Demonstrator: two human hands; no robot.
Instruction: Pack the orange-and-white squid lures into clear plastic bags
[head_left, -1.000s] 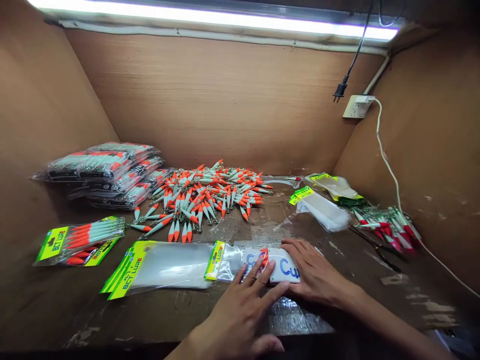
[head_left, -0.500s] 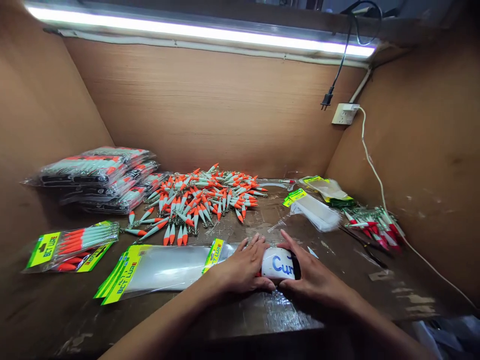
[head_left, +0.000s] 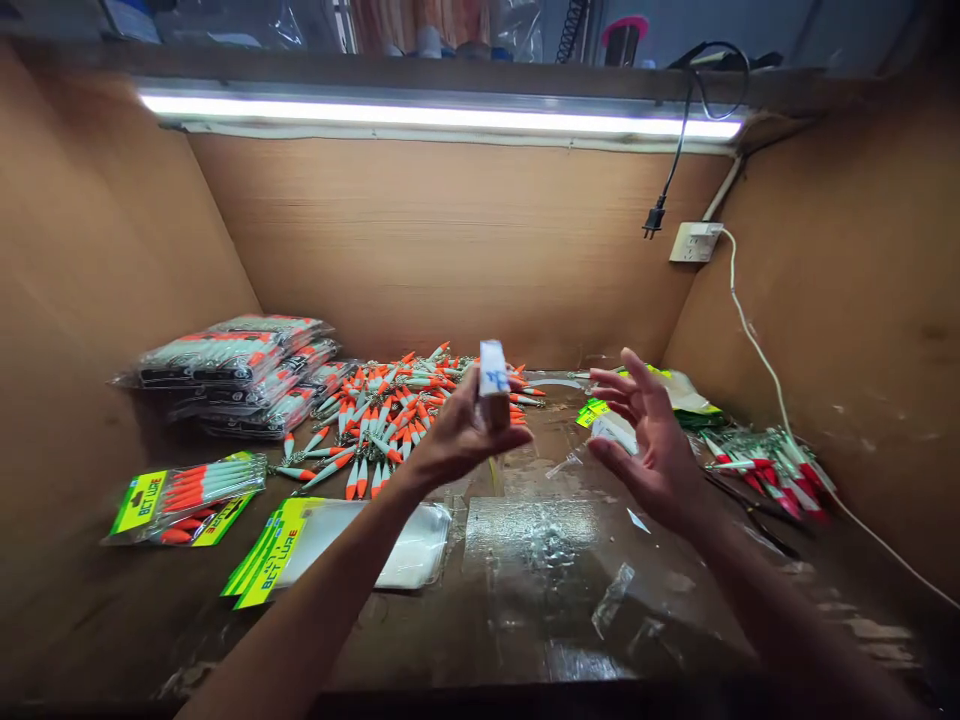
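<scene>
My left hand (head_left: 457, 435) is raised above the brown bench, closed round a small white object with blue writing (head_left: 493, 372), held upright. My right hand (head_left: 651, 440) hovers open beside it, fingers spread, holding nothing. Below the hands lies a stack of clear bags with yellow-green "BCT LURE" headers (head_left: 330, 540) and a patch of shiny clear tape (head_left: 540, 540) on the bench. Behind the left hand spreads a heap of orange-and-white fishing lures (head_left: 390, 405).
Stacked filled lure packs (head_left: 240, 370) sit at the left, with a filled pack (head_left: 187, 490) in front. More empty bags (head_left: 637, 400) and red-and-white lures (head_left: 765, 460) lie at the right. A wall socket (head_left: 694, 242) with white cable hangs on the right board.
Both hands rose from the bench. The left hand lifted the white object that both hands had been pressing; the right hand let go and opened. The view tilted up.
</scene>
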